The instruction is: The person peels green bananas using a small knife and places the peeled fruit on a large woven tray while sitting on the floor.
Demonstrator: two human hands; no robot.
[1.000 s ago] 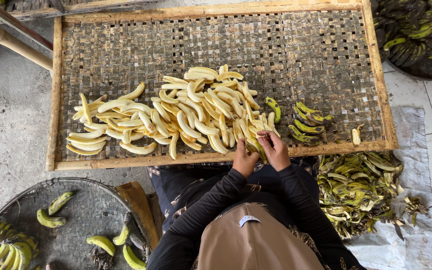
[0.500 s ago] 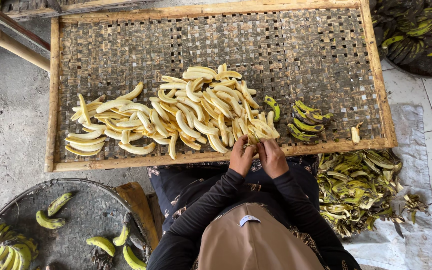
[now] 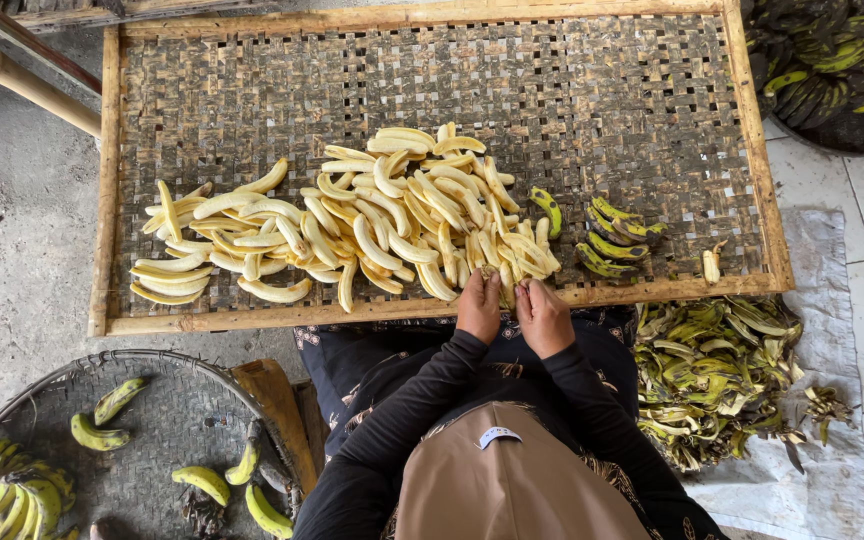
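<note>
My left hand and my right hand are pressed close together at the near rim of a big woven tray. Both have their fingers curled around a pale peeled banana at the near edge of a pile of peeled bananas. The pile spreads leftward across the tray's near half. Several green unpeeled bananas lie on the tray just right of my hands. My dark sleeves and a brown head covering fill the lower middle of the view.
A heap of green peels lies on a white sheet at my right. A round woven basket with green bananas sits at the lower left, beside a wooden block. A dark basket of bananas stands at the top right. A short peeled piece lies near the tray's right rim.
Both hands have stayed at the tray's near edge, shifting slightly together while working on the banana. The pile and the baskets have not moved.
</note>
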